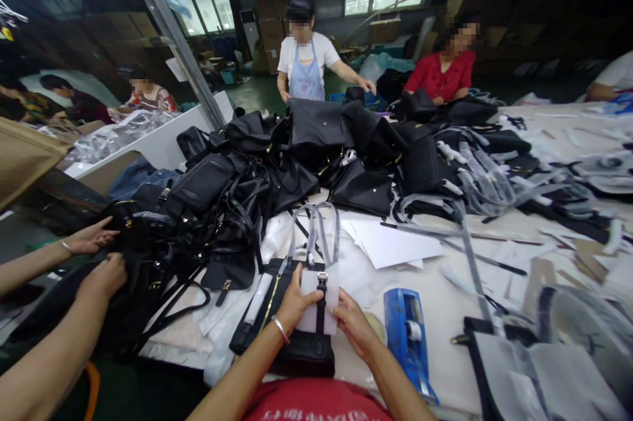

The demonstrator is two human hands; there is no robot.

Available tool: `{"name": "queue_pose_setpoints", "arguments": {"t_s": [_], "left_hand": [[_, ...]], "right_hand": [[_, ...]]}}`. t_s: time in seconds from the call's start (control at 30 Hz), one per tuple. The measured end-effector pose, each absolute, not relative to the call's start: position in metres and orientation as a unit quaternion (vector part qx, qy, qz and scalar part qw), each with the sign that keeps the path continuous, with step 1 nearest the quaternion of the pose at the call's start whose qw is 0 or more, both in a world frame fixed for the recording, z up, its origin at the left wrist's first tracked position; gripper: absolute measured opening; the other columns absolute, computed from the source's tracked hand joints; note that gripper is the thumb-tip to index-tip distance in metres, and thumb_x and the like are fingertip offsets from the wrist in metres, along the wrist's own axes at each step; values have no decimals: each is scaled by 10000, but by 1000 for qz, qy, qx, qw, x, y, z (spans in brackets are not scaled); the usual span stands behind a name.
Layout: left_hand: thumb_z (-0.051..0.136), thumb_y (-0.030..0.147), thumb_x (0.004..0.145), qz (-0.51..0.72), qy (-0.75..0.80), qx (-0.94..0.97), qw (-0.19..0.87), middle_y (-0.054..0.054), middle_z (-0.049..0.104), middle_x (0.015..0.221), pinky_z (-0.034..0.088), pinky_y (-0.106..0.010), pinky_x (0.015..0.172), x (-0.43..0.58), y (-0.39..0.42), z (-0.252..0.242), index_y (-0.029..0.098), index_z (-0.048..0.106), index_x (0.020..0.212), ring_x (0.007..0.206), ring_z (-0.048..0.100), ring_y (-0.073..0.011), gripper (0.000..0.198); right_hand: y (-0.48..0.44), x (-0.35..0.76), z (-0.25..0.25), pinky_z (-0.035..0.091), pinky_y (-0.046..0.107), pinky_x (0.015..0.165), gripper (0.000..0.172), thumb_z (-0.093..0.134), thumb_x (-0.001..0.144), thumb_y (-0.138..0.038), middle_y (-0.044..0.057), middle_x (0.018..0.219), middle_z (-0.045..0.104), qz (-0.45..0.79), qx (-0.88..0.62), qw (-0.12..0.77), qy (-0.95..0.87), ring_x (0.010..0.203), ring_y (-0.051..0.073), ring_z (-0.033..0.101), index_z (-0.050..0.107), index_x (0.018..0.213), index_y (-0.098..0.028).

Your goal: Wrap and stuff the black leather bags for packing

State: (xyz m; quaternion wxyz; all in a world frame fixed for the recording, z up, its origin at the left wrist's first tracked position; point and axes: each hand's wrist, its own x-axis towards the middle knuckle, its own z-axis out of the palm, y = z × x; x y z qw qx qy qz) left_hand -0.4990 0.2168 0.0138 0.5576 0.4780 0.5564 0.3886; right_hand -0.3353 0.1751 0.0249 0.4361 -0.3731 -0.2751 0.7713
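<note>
A black handbag (302, 350) lies in front of me, with a gold zipper (268, 305) across its left part and clear-wrapped handles (316, 226) reaching away from me. On top of the bag is a thin white wrapping sheet (309, 323) beneath a black strap with a silver buckle (322, 279). My left hand (297, 302) grips the sheet's left side, its thumb pressed by the strap just below the buckle. At the sheet's right edge, my right hand (352, 323) pinches it between thumb and fingers. A white wrapped roll (257, 299) rests along the bag's left side.
Right of my hands stands a blue tape dispenser (406, 335). White paper sheets (395, 243) lie beyond it. A big heap of black bags (316, 124) crosses the table. A co-worker's hands (101, 256) handle a black bag at left. Further people work across the table.
</note>
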Motion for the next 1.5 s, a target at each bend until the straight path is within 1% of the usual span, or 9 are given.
{"name": "queue_pose_setpoints", "arguments": {"t_s": [0.1,0.17,0.23,0.5,0.87,1.07,1.27,1.4,1.5], "left_hand": [[761,356,642,359,491,375,700,-158,649,1097,448,-402,895,-496,214,15,108,597,1146,957,620,-267,586],[752,366,653,347,456,342,745,-145,691,970,472,-384,839,-493,211,18,88,650,1042,846,645,-245,489],[740,365,669,355,444,329,754,-127,700,932,472,-374,836,-490,210,21,93,658,1040,817,648,-229,467],[656,391,751,342,433,371,747,-99,687,985,461,-357,854,-493,219,34,132,618,1152,871,637,-216,479],[644,356,734,278,462,466,702,-41,691,837,455,-329,789,-508,235,28,150,696,1004,812,602,-206,344],[621,335,754,255,449,474,713,-46,695,865,467,-333,784,-512,236,30,164,671,1071,816,612,-208,363],[665,352,725,270,437,462,723,-55,699,936,480,-330,781,-511,238,41,179,669,1077,846,618,-216,392],[671,428,729,322,428,373,758,-94,685,1006,485,-321,767,-505,227,45,156,641,1112,836,637,-213,470],[634,480,757,344,433,330,765,-117,691,972,490,-324,758,-502,220,45,134,629,1128,815,647,-213,508]], "right_hand": [[181,-335,26,472,337,788,372,592,782,-312,45,1009,662,749,-379,451,-304,903,213,606,569,1144,-230],[188,-335,25,461,357,840,368,627,769,-357,46,1026,661,710,-412,462,-334,938,224,600,578,1109,-225],[196,-336,23,451,370,875,382,665,738,-372,43,1033,660,672,-445,468,-363,962,231,594,581,1079,-223],[209,-346,19,481,366,829,435,694,694,-429,56,1000,673,636,-495,466,-365,923,246,613,591,1049,-199],[212,-360,4,447,363,870,421,688,713,-409,73,1015,671,625,-503,490,-340,932,232,606,603,1050,-171],[222,-351,11,450,295,737,389,704,694,-456,39,882,681,619,-518,466,-361,807,198,597,639,953,-173],[236,-339,23,354,220,541,346,718,670,-470,-22,640,594,675,-500,405,-362,578,123,495,624,786,-158],[231,-340,25,348,215,532,333,708,678,-476,-27,643,578,679,-506,420,-326,577,123,484,597,769,-176],[226,-341,24,362,221,546,334,707,685,-474,-19,661,579,667,-514,431,-324,596,129,489,601,782,-173]]}}
